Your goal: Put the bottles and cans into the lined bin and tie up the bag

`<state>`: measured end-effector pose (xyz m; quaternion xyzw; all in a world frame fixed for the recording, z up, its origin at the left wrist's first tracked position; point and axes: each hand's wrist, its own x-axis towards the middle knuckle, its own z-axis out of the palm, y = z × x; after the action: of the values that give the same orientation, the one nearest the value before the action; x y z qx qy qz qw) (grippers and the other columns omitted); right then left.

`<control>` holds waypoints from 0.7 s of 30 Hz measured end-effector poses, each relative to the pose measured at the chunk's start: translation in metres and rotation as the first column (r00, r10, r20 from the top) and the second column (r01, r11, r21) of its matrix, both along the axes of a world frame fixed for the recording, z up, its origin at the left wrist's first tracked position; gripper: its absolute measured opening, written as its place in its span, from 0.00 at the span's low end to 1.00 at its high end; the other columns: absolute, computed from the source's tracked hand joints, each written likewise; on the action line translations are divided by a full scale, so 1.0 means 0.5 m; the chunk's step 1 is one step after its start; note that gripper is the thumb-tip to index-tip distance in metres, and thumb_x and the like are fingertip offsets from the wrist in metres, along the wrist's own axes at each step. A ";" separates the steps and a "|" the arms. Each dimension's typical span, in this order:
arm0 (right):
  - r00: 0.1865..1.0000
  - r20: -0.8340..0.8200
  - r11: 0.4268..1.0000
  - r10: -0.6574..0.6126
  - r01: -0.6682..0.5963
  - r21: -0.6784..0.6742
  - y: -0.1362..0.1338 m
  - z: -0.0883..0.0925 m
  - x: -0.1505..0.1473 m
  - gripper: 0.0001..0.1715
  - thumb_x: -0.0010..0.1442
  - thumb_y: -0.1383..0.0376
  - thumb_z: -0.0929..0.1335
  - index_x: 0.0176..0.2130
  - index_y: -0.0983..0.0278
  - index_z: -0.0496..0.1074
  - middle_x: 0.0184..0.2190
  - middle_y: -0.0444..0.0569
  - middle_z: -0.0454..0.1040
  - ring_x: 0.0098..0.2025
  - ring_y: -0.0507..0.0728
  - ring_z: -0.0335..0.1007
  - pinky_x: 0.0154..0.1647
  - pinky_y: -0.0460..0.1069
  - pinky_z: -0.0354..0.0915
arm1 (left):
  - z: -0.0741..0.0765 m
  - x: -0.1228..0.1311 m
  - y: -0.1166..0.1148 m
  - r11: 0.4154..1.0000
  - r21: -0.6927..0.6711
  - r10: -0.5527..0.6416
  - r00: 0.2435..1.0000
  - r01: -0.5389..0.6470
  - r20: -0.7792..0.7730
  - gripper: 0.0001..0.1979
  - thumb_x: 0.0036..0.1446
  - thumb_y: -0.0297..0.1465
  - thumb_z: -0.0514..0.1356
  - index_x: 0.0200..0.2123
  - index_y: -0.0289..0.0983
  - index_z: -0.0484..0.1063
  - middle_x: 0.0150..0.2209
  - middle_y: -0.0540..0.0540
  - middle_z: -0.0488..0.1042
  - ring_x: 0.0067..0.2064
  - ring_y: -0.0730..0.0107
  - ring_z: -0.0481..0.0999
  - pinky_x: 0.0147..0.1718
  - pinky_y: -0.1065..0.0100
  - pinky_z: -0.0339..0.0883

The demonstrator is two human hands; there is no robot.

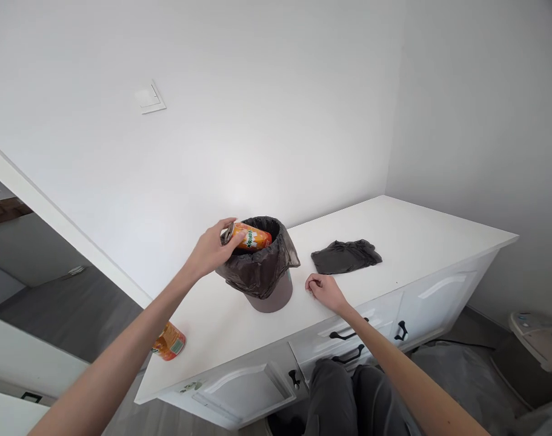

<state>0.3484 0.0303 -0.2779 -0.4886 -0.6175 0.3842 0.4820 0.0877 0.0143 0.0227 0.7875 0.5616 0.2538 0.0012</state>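
Observation:
My left hand [214,248] grips an orange soda can [249,237] by its top end and holds it tilted over the mouth of a small grey bin [272,295] lined with a dark bag [262,266]. My right hand [325,290] rests on the white counter [412,233] just right of the bin, fingers curled under, nothing visible in them. A folded dark bag [345,256] lies a little behind and right of that hand.
A second orange can [169,341] stands at the counter's left end, partly behind my left forearm. White drawers and doors with black handles [348,334] run under the counter. A light switch [149,99] is on the wall. A grey object [539,345] sits at the right edge.

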 end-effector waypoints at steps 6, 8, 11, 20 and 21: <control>0.999 -0.031 1.000 0.018 -0.019 -0.004 -0.007 0.033 0.002 0.14 0.56 0.64 0.61 0.26 0.59 0.73 0.23 0.45 0.74 0.23 0.55 0.67 0.27 0.48 0.60 | -0.033 -0.175 0.000 0.965 -0.092 0.233 0.962 -0.247 -0.139 0.42 0.60 0.64 0.53 0.69 0.47 0.65 0.68 0.40 0.69 0.46 0.52 0.82 0.50 0.53 0.74; 0.999 -0.040 1.000 0.022 -0.023 -0.007 -0.010 0.042 -0.001 0.13 0.55 0.64 0.61 0.26 0.59 0.72 0.23 0.45 0.74 0.23 0.55 0.67 0.27 0.48 0.59 | -0.041 -0.265 -0.033 0.926 -0.177 0.294 0.932 -0.333 -0.212 0.40 0.59 0.65 0.53 0.66 0.49 0.68 0.67 0.41 0.71 0.40 0.54 0.82 0.50 0.50 0.74; 0.998 -0.041 0.999 0.039 -0.039 -0.012 -0.013 0.045 -0.002 0.12 0.54 0.64 0.61 0.26 0.59 0.72 0.22 0.45 0.73 0.23 0.55 0.67 0.26 0.48 0.59 | -0.087 -0.375 -0.094 0.857 -0.311 0.341 0.905 -0.411 -0.254 0.43 0.55 0.66 0.55 0.64 0.46 0.70 0.61 0.38 0.77 0.43 0.48 0.84 0.47 0.50 0.77; 1.000 -0.004 0.999 0.030 -0.030 -0.033 -0.019 0.035 -0.002 0.12 0.54 0.64 0.61 0.26 0.59 0.72 0.22 0.44 0.72 0.23 0.55 0.66 0.29 0.48 0.59 | -0.212 -0.426 -0.181 0.852 -0.328 0.374 0.912 -0.409 -0.168 0.43 0.55 0.63 0.54 0.65 0.43 0.66 0.57 0.35 0.75 0.53 0.42 0.80 0.43 0.54 0.78; 1.000 -0.002 0.999 0.027 -0.027 -0.032 -0.019 0.035 -0.003 0.12 0.54 0.64 0.61 0.26 0.59 0.72 0.23 0.45 0.73 0.24 0.55 0.66 0.29 0.48 0.59 | -0.192 -0.407 -0.179 0.875 -0.258 0.386 0.912 -0.409 -0.135 0.43 0.57 0.63 0.53 0.67 0.42 0.64 0.56 0.35 0.75 0.54 0.42 0.79 0.44 0.53 0.77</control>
<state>0.3470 0.0207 -0.2604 -0.4874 -0.6175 0.4009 0.4695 -0.1158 -0.0752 -0.0731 0.6565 0.7412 0.1350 0.0384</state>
